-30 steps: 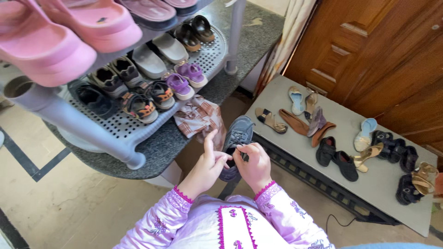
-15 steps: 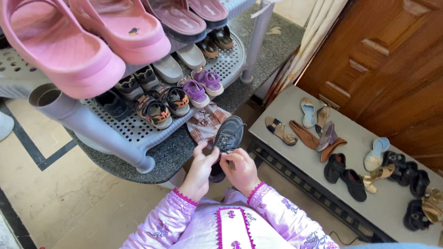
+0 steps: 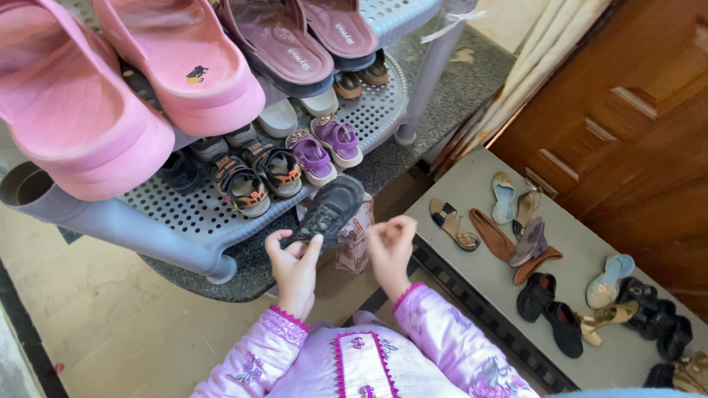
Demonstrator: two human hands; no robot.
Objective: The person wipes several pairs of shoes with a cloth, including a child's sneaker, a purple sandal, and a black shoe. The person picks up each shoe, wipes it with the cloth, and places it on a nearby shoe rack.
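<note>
right now the left hand (image 3: 293,259) is pinching the heel end of a dark lace-up sneaker (image 3: 328,210) between thumb and fingers, and the shoe is hanging in the air, toe pointing up and away, just off the front lip of the grey perforated shoe rack's lower shelf (image 3: 184,210). the right hand (image 3: 391,242) is hovering just beside it with fingers curled loosely and nothing in them; it is not touching the shoe.

the grip is looking thin to me: only the fingertips are taking the sneaker's weight at one end, so the toe is likely to swing or the shoe is likely to slip and drop onto the speckled stone slab (image 3: 383,166) or the checked cloth (image 3: 355,234) lying beneath it. the shelf is also crowding up near that edge, with orange-and-black sandals (image 3: 254,177) and small purple shoes (image 3: 324,147) sitting close by, so a swinging toe is risking a knock against them. overhead, the pink clogs (image 3: 125,81) are jutting out past the upper shelf, and a raised hand or shoe is liable to bump them loose. the loose laces are dangling too, i think, though they are hard to make out.
</note>
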